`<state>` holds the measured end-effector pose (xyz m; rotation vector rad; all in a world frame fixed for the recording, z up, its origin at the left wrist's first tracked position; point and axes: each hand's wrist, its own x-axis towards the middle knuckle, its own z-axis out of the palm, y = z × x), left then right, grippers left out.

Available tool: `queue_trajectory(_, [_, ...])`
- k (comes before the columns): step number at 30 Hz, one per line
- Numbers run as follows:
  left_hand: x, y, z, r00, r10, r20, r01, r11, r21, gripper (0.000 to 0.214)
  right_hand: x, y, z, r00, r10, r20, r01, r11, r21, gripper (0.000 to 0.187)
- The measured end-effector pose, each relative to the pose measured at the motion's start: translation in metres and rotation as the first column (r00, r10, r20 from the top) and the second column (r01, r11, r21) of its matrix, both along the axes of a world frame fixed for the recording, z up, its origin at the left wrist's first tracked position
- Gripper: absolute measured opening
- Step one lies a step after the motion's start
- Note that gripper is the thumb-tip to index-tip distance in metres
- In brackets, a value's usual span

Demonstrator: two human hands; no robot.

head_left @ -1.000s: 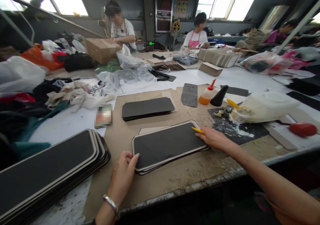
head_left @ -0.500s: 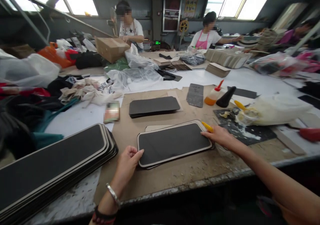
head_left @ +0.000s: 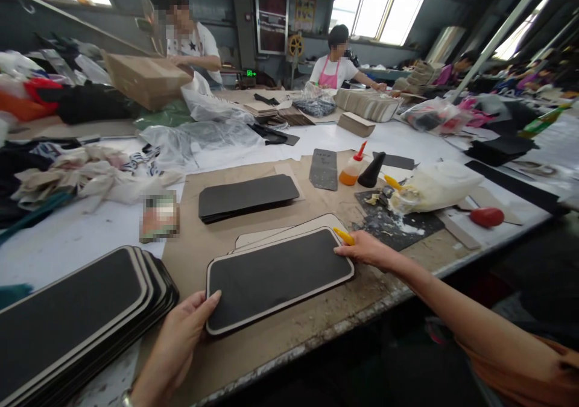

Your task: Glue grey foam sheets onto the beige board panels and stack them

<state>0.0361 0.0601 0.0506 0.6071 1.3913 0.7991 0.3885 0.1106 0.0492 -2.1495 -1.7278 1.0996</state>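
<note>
A black rounded panel with a beige border [head_left: 280, 280] is held at both ends, slightly above the brown paper. My left hand [head_left: 185, 322] grips its left end, thumb on top and the other fingers underneath. At the right end, my right hand [head_left: 364, 250] pinches the panel's edge and also has a yellow-handled tool [head_left: 344, 236] in it; the tool's working end is hidden. Behind and partly beneath the panel lie beige pieces [head_left: 257, 238]. A tall stack of similar bordered panels [head_left: 85, 304] stands to the left of my left hand.
Farther back sits a pile of plain black panels [head_left: 248, 196]. A glue bottle with a red tip [head_left: 353, 164], a black cone [head_left: 371, 170] and a glue-smeared board [head_left: 393, 226] with a plastic bag [head_left: 446, 184] are at right. Two people work across the table [head_left: 298, 145].
The panel has come up and nearer to me in both hands, showing more of the beige pieces behind it. My view has swung to the right.
</note>
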Motion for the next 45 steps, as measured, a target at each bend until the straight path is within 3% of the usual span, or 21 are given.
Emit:
queue_trajectory(15, [-0.002,0.002,-0.004,0.999,-0.037,-0.022,0.038,0.999,0.032,0.041,-0.007,0.007,0.009,0.989,0.076,0.129,-0.065,0.994,-0.087,0.033])
queue_trajectory(24, [-0.006,0.001,-0.003,0.997,-0.009,0.083,0.004,0.998,0.060,0.040,0.007,0.006,-0.012,0.998,0.066,0.005,-0.065,0.996,-0.056,0.042])
queue_trajectory(30, [-0.008,0.006,-0.005,0.997,0.003,0.077,-0.007,0.998,0.059,0.038,0.012,0.010,-0.021,0.999,0.052,0.007,-0.051,0.997,-0.052,0.041])
queue_trajectory(37, [-0.005,0.003,-0.009,0.996,0.008,0.085,-0.016,0.995,0.098,0.041,-0.003,0.000,0.006,0.997,0.060,0.050,-0.061,0.998,0.011,0.037])
queue_trajectory(45, [-0.009,-0.005,0.000,0.990,0.133,0.040,-0.139,0.968,0.210,0.046,-0.016,-0.016,0.048,0.985,0.069,0.156,-0.100,0.974,0.201,0.032])
